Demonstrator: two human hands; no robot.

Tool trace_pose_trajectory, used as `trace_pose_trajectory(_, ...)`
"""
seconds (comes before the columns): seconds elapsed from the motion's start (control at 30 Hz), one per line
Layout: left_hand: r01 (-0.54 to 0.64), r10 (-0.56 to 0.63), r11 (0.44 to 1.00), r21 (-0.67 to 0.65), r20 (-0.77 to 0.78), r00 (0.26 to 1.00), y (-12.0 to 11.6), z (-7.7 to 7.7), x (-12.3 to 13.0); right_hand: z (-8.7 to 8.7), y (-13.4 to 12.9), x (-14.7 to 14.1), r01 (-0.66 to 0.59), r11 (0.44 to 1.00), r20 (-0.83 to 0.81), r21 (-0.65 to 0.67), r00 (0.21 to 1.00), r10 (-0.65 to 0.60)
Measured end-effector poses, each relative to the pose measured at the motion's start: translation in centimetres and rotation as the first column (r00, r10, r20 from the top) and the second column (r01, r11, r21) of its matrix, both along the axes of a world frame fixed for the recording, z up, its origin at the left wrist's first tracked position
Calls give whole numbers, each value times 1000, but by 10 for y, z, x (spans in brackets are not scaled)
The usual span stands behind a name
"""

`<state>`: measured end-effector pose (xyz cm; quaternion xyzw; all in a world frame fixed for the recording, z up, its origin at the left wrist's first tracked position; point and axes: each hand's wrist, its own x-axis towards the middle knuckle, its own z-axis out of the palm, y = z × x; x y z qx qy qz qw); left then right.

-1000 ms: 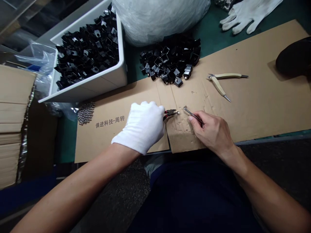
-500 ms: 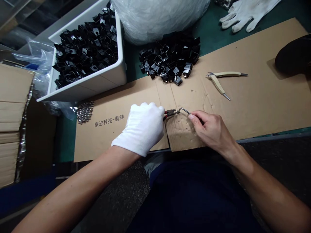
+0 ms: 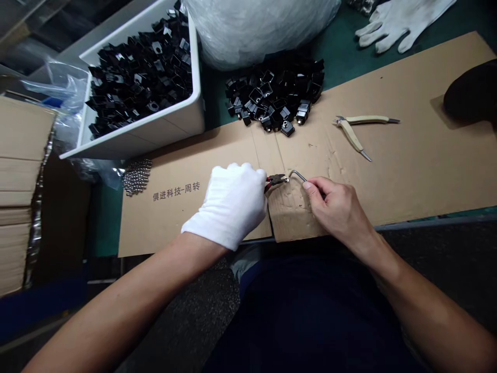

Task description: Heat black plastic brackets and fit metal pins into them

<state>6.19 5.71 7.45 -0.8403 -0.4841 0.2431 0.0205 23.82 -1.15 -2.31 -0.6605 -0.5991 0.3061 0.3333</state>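
Observation:
My left hand (image 3: 235, 204), in a white knit glove, is closed around red-handled pliers (image 3: 276, 179). At the jaws' tip sits a small shiny metal part (image 3: 287, 180), too small to name exactly. My bare right hand (image 3: 337, 204) pinches a bent metal hex key (image 3: 300, 175) between thumb and fingers. The key's short bent end lies just right of the small part, and a narrow gap seems to separate them. The glove hides most of the pliers' handles.
Cardboard (image 3: 419, 160) covers the green bench. Black plastic housings (image 3: 272, 98) lie heaped behind my hands, and more fill a white bin (image 3: 147, 129). Small metal parts (image 3: 137, 177) stand grouped at left. Cream-handled pliers (image 3: 351, 135), a white glove (image 3: 404, 23) and a dark rounded object (image 3: 471, 93) are rightward.
The hex key's tip has drawn slightly away from the small metal part in the pliers. The whole view has shifted a little; both hands keep their holds.

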Motion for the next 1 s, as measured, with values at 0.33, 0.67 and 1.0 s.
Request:
trace_pose_trajectory(0.33,30,-34,998,-47,-74,997,6,8,10,-1,-1,0,-48,999,-19,-6,999,48)
trace_pose_trajectory(0.67,-48,47,998,-29,-50,998,-2,-4,-1,0,-3,1,-76,997,-31,-27,997,75)
trace_pose_trajectory(1.0,-84,80,996,34,108,991,-18,-36,-27,3,-6,-1,-113,992,-21,-58,993,112)
